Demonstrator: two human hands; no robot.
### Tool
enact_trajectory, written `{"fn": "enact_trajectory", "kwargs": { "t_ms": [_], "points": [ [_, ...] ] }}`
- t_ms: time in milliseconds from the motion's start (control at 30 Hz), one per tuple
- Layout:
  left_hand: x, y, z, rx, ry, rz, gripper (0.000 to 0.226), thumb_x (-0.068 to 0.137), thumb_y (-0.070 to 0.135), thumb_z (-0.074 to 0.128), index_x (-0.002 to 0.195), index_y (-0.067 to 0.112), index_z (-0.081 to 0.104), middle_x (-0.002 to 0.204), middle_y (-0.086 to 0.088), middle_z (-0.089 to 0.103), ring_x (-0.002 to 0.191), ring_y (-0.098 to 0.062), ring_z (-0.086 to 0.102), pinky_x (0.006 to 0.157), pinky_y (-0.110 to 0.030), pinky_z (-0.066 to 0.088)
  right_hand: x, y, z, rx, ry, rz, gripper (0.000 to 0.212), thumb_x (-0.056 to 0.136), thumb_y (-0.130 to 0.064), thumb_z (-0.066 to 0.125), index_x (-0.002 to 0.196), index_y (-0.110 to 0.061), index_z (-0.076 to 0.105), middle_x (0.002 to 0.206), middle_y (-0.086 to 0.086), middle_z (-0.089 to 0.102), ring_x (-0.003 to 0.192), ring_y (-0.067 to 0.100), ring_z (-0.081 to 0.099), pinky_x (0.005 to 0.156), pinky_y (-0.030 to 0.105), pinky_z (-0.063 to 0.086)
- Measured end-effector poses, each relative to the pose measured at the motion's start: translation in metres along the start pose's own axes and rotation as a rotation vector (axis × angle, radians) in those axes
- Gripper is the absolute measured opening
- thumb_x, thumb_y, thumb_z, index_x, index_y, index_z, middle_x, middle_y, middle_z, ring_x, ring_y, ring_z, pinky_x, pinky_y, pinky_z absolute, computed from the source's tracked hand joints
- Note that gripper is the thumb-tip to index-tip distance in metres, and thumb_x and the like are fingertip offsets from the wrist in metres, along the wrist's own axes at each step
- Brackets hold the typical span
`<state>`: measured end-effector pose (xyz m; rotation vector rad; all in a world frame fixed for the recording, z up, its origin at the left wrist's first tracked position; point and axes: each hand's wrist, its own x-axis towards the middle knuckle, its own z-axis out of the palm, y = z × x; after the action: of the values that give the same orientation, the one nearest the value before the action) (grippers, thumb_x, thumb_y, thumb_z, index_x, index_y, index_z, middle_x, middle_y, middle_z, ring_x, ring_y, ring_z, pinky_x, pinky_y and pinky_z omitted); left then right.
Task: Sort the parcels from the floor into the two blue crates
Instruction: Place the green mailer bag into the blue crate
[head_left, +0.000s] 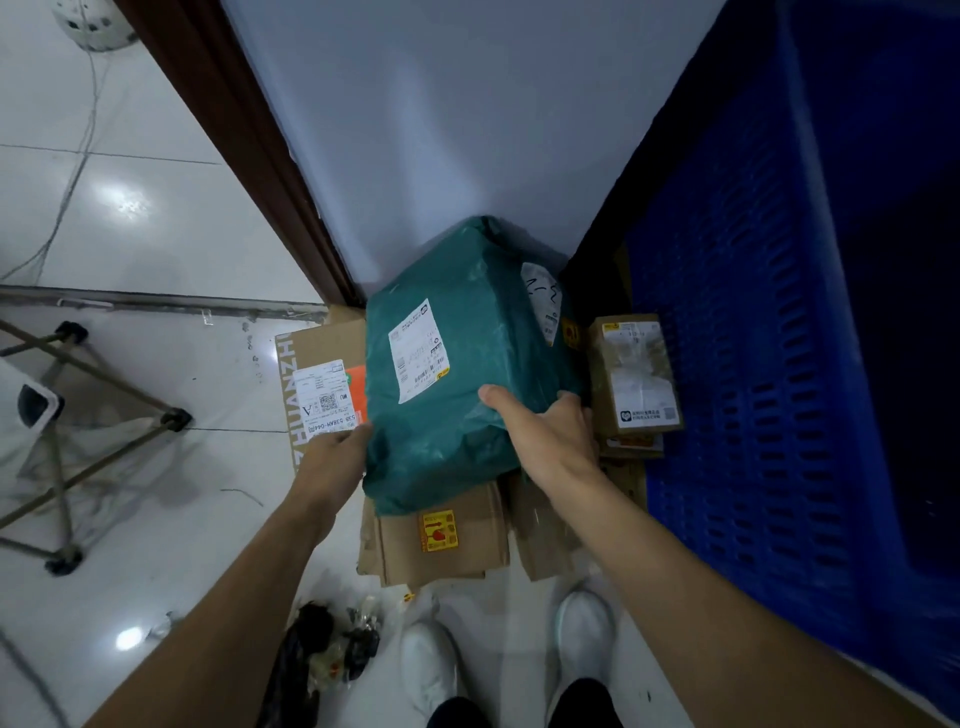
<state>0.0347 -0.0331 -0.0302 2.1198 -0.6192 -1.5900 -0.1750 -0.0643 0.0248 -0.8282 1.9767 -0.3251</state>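
A bulky green plastic-wrapped parcel (457, 364) with white labels lies on top of the pile by the wall. My left hand (337, 457) grips its lower left edge and my right hand (545, 431) clasps its lower right corner, thumb on top. Under and around it lie cardboard parcels: a flat box with a label (322, 379) at the left, a box with a yellow sticker (441, 535) in front, and a small taped box (636, 374) at the right. One blue slatted crate (753, 338) stands at the right; a second crate is out of view.
A white wall (441, 130) and a dark wooden door frame (234, 130) rise behind the pile. A folding stand (67, 431) sits on the tiled floor at the left. Dark wrapped scraps (322, 654) lie by my white shoes (431, 670).
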Motion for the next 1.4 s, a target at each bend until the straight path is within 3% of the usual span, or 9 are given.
{"fn": "enact_trajectory", "kwargs": {
  "t_ms": [167,300,467,600,733,900,1000,1133,1400],
  "points": [
    [-0.055,0.028,-0.002,-0.037,-0.018,-0.011,0.016,0.100,0.025,0.052,0.091,0.021,0.064,0.111,-0.005,0.067,0.102,-0.023,0.064,0.098,-0.045,0.053,-0.045,-0.021,-0.047,0.072,0.006,0.023,0.110,0.058,-0.077,0.068,0.145,-0.015,0.041,0.138,0.004,0.052,0.121,0.028,0.054,0.098,0.043,0.050],
    [-0.113,0.060,-0.009,-0.124,0.003,-0.034,0.028,0.099,0.034,0.054,0.122,0.018,0.057,0.117,-0.003,0.065,0.107,-0.023,0.064,0.098,-0.047,0.053,-0.090,-0.035,-0.089,0.180,0.005,0.056,0.094,0.067,-0.071,0.072,0.137,-0.013,0.049,0.127,0.002,0.059,0.106,0.022,0.058,0.081,0.033,0.046],
    [-0.200,0.109,-0.028,-0.226,-0.032,0.001,0.026,0.097,0.041,0.057,0.120,0.029,0.057,0.124,-0.001,0.063,0.110,-0.022,0.064,0.096,-0.048,0.054,-0.163,-0.063,-0.148,0.356,0.005,0.071,0.107,0.046,-0.081,0.075,0.131,-0.019,0.057,0.122,0.000,0.067,0.104,0.021,0.067,0.091,0.043,0.057],
    [-0.265,0.146,-0.031,-0.212,-0.122,0.091,0.029,0.099,0.040,0.052,0.125,0.033,0.062,0.125,0.008,0.066,0.113,-0.015,0.063,0.096,-0.040,0.053,-0.222,-0.072,-0.203,0.500,0.025,0.094,0.089,0.056,-0.069,0.078,0.123,-0.013,0.062,0.114,0.002,0.071,0.098,0.020,0.070,0.090,0.044,0.059],
    [-0.315,0.186,-0.017,-0.201,-0.210,0.118,0.038,0.088,0.053,0.060,0.115,0.029,0.070,0.114,0.004,0.074,0.109,-0.020,0.068,0.097,-0.048,0.054,-0.261,-0.062,-0.264,0.581,0.035,0.111,0.092,0.052,-0.074,0.075,0.123,-0.016,0.063,0.115,0.003,0.070,0.099,0.021,0.070,0.089,0.044,0.059],
    [-0.379,0.224,0.019,-0.146,-0.508,0.074,0.062,0.079,0.068,0.065,0.124,0.025,0.066,0.116,-0.006,0.074,0.106,-0.028,0.071,0.085,-0.042,0.057,-0.303,-0.040,-0.338,0.690,0.094,0.041,0.056,0.077,-0.062,0.071,0.110,-0.017,0.069,0.104,0.001,0.074,0.094,0.018,0.072,0.073,0.034,0.061],
    [-0.421,0.240,0.051,-0.142,-0.617,0.108,0.058,0.084,0.062,0.064,0.127,0.022,0.064,0.118,-0.008,0.073,0.104,-0.027,0.072,0.086,-0.038,0.056,-0.324,-0.023,-0.380,0.739,0.142,0.025,0.043,0.082,-0.056,0.071,0.103,-0.018,0.069,0.100,0.001,0.074,0.092,0.019,0.071,0.069,0.033,0.059],
    [-0.476,0.252,0.105,-0.121,-0.648,0.149,0.057,0.083,0.057,0.069,0.127,0.021,0.063,0.115,-0.009,0.074,0.105,-0.028,0.072,0.090,-0.040,0.055,-0.343,0.009,-0.438,0.784,0.183,-0.013,0.046,0.079,-0.058,0.073,0.099,-0.017,0.069,0.100,0.003,0.075,0.093,0.022,0.071,0.086,0.042,0.061],
    [-0.589,0.252,0.230,-0.221,-0.648,0.254,0.046,0.087,0.048,0.070,0.124,0.021,0.065,0.110,-0.010,0.076,0.097,-0.028,0.074,0.083,-0.040,0.057,-0.361,0.103,-0.567,0.882,0.192,-0.074,0.048,0.079,-0.059,0.072,0.104,-0.018,0.071,0.104,0.005,0.075,0.095,0.023,0.072,0.086,0.043,0.061]
  ]
}}
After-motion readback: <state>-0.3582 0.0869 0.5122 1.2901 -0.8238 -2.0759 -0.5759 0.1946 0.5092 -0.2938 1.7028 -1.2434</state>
